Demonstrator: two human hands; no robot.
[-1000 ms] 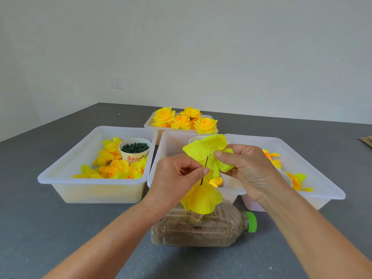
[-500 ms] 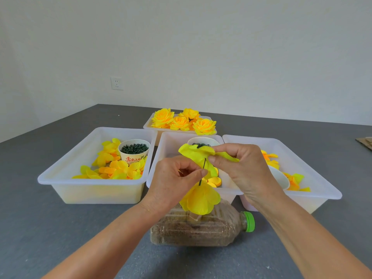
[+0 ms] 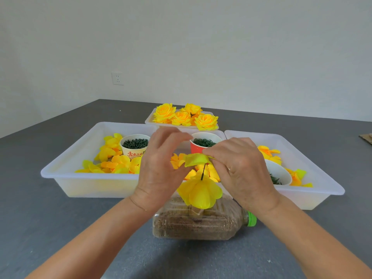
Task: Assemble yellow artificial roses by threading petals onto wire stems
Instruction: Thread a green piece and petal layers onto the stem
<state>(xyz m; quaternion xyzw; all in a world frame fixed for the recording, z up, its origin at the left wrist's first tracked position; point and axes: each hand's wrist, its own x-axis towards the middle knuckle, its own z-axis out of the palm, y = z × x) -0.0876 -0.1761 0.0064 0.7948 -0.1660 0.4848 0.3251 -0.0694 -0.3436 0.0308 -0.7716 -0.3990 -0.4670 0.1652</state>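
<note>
Lowered since the earlier frame, the petal layer (image 3: 196, 159) lies flat atop the upright wire stem (image 3: 203, 171), pinched by the right hand (image 3: 239, 168), while the left hand (image 3: 161, 166) seemingly grips nothing, fingers loosely curled, above the threaded petals (image 3: 200, 193).

both forearms are bare, no sleeves in sight. the left hand (image 3: 161, 168) has a thin thread-like band at its wrist; the right hand (image 3: 241, 170) wears none.
</note>
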